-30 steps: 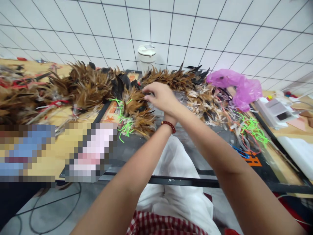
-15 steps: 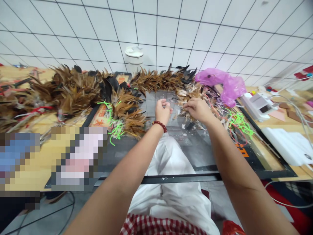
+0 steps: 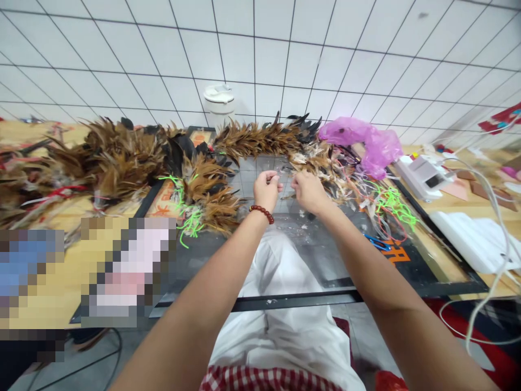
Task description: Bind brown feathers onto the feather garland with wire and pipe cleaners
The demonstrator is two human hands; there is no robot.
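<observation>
My left hand (image 3: 266, 190), with a red bead bracelet on the wrist, is curled in a pinch over the glass tabletop (image 3: 309, 255). My right hand (image 3: 307, 191) is close beside it, fingers also pinched together. Something thin seems to run between the two hands, too small to name. Brown feather bundles (image 3: 211, 190) lie just left of my left hand. A looser heap of pale and brown feathers (image 3: 325, 165) lies just right of my right hand.
More brown feathers (image 3: 118, 157) pile along the back and left. Green cords (image 3: 393, 203) and a pink plastic bag (image 3: 366, 144) lie to the right. A white lidded cup (image 3: 218, 103) stands at the tiled wall. Blue scissors (image 3: 376, 243) rest on the glass.
My right hand came off the left feather bundle, went to the loose heap on the right, then drew in to meet my left hand at the middle. The camera view shifted slightly.
</observation>
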